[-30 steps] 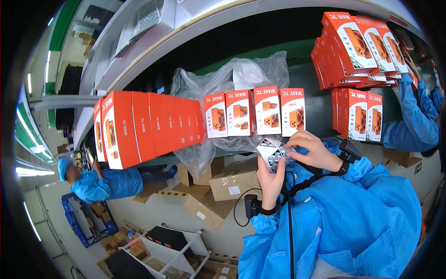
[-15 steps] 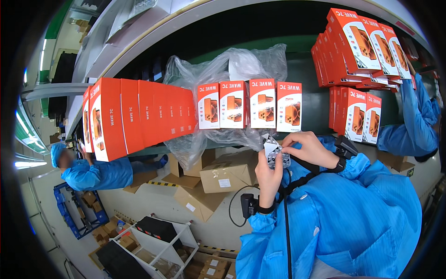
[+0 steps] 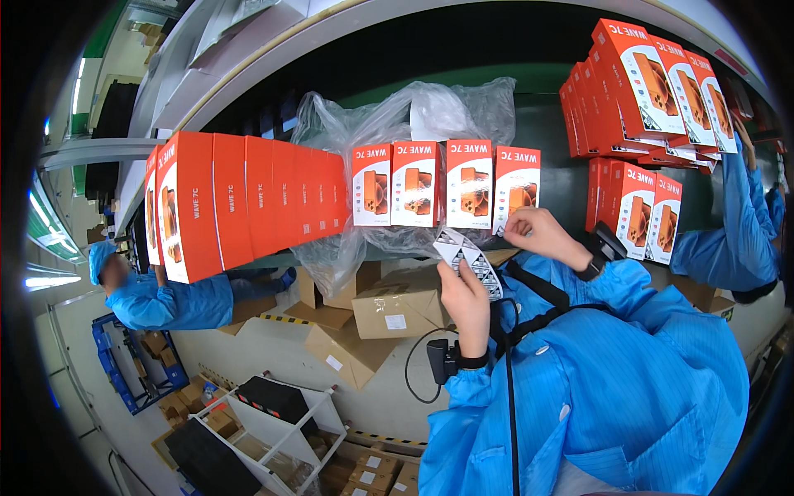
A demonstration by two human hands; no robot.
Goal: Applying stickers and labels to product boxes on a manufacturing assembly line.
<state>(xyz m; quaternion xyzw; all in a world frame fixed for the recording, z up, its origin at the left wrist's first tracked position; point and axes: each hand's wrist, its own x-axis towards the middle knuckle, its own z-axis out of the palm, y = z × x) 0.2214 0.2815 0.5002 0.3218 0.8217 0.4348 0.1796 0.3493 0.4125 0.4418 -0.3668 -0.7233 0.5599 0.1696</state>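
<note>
My left hand [image 3: 468,304] holds up a small sheet of black-and-white triangle-patterned labels [image 3: 468,255], with a black device strapped at its wrist [image 3: 442,360]. My right hand [image 3: 542,236], wearing a dark wristband, has its fingers pinched at the lower edge of the rightmost of several upright orange-and-white product boxes [image 3: 514,188]. I cannot see whether anything is between those fingers. The boxes stand in a row on a dark green belt [image 3: 554,124], in front of a crumpled clear plastic bag [image 3: 413,112].
A long row of orange boxes [image 3: 248,198] stands to the left, and a stack of the same boxes [image 3: 641,91] to the right. A blue-clad co-worker [image 3: 165,299] is at the left, another's arm [image 3: 732,240] at the right. Cardboard cartons [image 3: 397,307] and a white cart [image 3: 277,422] are also in view.
My right hand has left the label sheet and moved up to the lower edge of the rightmost upright box. My left hand still holds the sheet, slightly lower.
</note>
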